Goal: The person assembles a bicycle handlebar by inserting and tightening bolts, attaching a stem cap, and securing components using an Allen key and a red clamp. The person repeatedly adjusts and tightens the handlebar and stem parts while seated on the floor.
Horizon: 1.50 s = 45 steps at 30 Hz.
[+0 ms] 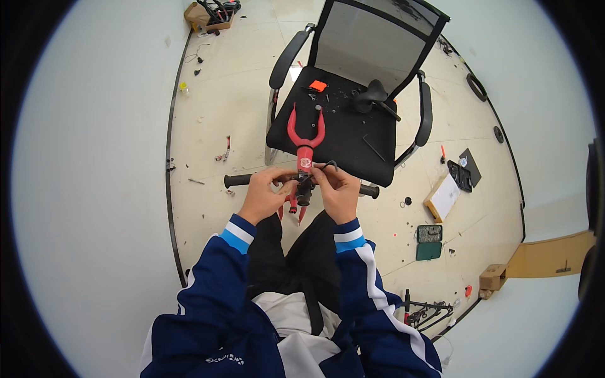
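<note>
In front of my lap a red bicycle fork [304,151] points away from me, its two prongs reaching over the chair seat. A black handlebar [238,180] lies crosswise at its near end, joined by a dark stem [304,196]. My left hand [266,192] is closed at the handlebar beside the stem, fingers bent and thumb toward the clamp. My right hand [339,194] pinches a dark bent hex key [329,164] at the stem's right side. The key's tip and the bolts are hidden by my fingers. Below the stem, smaller red prongs [292,205] show.
A black office chair [353,151] stands ahead, bearing a bicycle saddle [370,97], an orange piece [318,85], another hex key [374,148] and small hardware. On the floor at right lie a green case [429,251], a black tool case [460,176] and a cardboard box [493,277].
</note>
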{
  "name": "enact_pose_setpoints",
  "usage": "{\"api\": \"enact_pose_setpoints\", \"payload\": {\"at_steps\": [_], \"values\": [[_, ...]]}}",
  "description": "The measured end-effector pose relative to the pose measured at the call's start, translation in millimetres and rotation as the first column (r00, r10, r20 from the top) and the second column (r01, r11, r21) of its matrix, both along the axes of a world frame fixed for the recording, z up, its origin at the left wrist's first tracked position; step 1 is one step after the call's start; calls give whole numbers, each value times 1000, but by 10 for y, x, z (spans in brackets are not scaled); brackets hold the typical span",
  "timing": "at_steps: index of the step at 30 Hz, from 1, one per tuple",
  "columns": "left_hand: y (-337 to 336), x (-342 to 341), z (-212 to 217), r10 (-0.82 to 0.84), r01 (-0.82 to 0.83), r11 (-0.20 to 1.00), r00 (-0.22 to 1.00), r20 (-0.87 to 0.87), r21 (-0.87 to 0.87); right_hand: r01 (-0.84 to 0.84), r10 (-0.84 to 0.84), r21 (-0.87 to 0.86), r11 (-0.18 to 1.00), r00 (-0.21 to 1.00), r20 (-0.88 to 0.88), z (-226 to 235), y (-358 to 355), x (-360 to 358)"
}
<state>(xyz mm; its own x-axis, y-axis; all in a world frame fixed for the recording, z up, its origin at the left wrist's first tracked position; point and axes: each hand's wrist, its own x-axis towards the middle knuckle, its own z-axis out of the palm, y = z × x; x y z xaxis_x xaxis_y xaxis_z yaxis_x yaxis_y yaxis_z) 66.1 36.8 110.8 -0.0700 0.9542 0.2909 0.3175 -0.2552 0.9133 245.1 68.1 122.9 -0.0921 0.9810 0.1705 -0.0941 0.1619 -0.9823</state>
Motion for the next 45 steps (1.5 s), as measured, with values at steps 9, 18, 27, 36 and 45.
{"api": "enact_pose_setpoints", "payload": {"at_steps": [9, 18, 27, 36, 45], "values": [[167, -143, -97, 120, -126, 989, 990, -79, -73, 3, -13, 63, 998, 986, 165, 20, 47, -109], [1223, -260, -490, 108, -180, 965, 935, -339, -190, -66, -105, 340, 938, 881, 461, 122, -60, -144], [1988, 116, -238, 173, -178, 980, 983, -56, -90, -64, -63, 242, 968, 874, 483, 151, -105, -79], [645, -106, 357, -331, 330, 940, 944, 5, -84, 38, -142, 242, 969, 891, 431, 68, -122, -89], [54, 30, 35, -169, 169, 977, 986, 14, -128, 72, -92, 74, 995, 946, 311, 26, -103, -127]]}}
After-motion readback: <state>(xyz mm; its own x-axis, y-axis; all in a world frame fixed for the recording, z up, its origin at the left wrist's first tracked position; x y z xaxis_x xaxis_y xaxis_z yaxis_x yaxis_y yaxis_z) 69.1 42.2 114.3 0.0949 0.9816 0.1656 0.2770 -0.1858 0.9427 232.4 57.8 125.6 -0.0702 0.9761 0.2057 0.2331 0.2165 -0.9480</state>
